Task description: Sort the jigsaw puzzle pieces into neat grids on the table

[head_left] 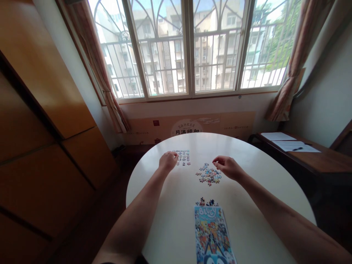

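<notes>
- Left hand (pixel 168 161): sat at the left edge of the laid-out puzzle pieces (pixel 184 158), fingers curled in. Couldn't tell if it gripped a piece or was empty; fingertips too small to read.
- Right hand (pixel 228 167): was just off the upper right of the loose pile (pixel 210 176), fingers bent, thumb side toward the pile. Couldn't tell if anything was pinched.
- Laid-out pieces: spaced in rough rows, far side of the round white table (pixel 170 227), left of the pile.
- Loose pile: jumbled and multicoloured, between the two hands but nearer the right, closer to the wearer than the rows.
- Small cluster (pixel 208 202): more pieces, dark and red bits visible, at the far edge of the Bluey picture (pixel 211 231).
- Bluey picture: lay face up, near side of the table.
- Side desk (pixel 327 159): stood right of the table, papers (pixel 283 145) and a dark pen (pixel 297 149) on it.
</notes>
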A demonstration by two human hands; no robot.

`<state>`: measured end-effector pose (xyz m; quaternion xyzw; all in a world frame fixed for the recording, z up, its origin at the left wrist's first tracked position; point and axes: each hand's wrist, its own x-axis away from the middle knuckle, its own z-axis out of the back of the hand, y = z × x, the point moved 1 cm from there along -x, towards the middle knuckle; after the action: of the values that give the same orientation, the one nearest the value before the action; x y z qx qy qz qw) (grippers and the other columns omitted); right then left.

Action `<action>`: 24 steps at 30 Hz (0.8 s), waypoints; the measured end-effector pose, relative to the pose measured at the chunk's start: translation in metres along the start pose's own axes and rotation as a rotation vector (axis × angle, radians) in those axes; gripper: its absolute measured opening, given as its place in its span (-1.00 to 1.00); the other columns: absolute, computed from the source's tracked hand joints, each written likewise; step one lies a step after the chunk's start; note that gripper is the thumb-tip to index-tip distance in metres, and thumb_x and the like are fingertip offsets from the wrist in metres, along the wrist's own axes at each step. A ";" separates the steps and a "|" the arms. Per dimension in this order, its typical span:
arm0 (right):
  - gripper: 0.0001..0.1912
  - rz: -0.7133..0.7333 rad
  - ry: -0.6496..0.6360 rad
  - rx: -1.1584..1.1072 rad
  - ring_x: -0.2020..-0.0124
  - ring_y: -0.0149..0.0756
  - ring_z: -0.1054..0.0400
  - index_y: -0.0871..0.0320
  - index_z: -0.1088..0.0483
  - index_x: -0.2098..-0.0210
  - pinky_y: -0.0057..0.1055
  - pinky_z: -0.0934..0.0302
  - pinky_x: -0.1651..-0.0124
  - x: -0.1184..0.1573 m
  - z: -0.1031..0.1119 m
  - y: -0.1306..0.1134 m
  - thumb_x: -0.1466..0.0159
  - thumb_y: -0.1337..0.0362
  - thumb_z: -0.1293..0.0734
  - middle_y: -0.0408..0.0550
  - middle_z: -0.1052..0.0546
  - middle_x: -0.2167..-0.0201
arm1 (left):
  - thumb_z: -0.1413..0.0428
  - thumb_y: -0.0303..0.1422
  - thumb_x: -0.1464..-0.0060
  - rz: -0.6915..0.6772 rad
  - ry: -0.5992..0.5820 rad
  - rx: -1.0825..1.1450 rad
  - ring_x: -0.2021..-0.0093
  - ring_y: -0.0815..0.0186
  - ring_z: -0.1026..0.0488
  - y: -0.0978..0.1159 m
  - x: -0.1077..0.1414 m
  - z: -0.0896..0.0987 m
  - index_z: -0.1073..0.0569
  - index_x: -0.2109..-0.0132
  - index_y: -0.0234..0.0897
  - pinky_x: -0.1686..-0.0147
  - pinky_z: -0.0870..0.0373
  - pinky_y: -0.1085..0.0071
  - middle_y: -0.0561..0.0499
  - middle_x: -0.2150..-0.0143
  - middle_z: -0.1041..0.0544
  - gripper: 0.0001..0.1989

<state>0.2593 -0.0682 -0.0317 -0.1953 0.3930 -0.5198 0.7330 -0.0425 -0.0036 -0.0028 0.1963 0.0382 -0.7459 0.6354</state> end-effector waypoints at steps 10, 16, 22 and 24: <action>-0.74 0.004 -0.008 -0.011 0.52 -0.36 -0.30 0.16 -0.51 0.30 -0.44 -0.14 0.41 0.000 -0.003 0.001 -0.20 0.14 -0.27 -0.13 -0.48 0.55 | -0.12 -0.29 -0.13 -0.111 -0.153 -0.021 0.02 0.18 -0.48 0.020 0.012 -0.014 -0.62 0.13 -0.14 0.01 -0.38 0.34 -0.04 0.04 -0.57 -0.78; -0.74 0.003 -0.010 -0.008 0.51 -0.35 -0.31 0.16 -0.51 0.29 -0.44 -0.14 0.41 0.000 -0.004 0.001 -0.20 0.13 -0.27 -0.14 -0.48 0.54 | -0.10 -0.32 -0.12 -0.127 -0.174 -0.039 0.01 0.18 -0.47 0.021 0.012 -0.016 -0.62 0.16 -0.12 0.01 -0.37 0.35 -0.03 0.04 -0.56 -0.79; -0.73 0.005 -0.017 -0.002 0.54 -0.37 -0.29 0.16 -0.51 0.30 -0.43 -0.13 0.43 0.000 -0.004 0.001 -0.19 0.13 -0.27 -0.14 -0.47 0.57 | -0.09 -0.32 -0.12 -0.126 -0.170 -0.030 0.01 0.17 -0.47 0.019 0.011 -0.020 -0.62 0.17 -0.12 0.02 -0.37 0.35 -0.03 0.04 -0.56 -0.79; -0.73 0.004 -0.020 -0.006 0.54 -0.37 -0.29 0.16 -0.51 0.30 -0.44 -0.13 0.43 0.000 -0.004 0.001 -0.19 0.12 -0.27 -0.14 -0.47 0.57 | -0.10 -0.31 -0.12 -0.124 -0.165 -0.021 0.02 0.17 -0.47 0.019 0.011 -0.020 -0.61 0.17 -0.12 0.03 -0.37 0.36 -0.03 0.04 -0.56 -0.79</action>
<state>0.2569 -0.0678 -0.0346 -0.2017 0.3875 -0.5152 0.7374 -0.0209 -0.0108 -0.0215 0.1247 0.0054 -0.7969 0.5911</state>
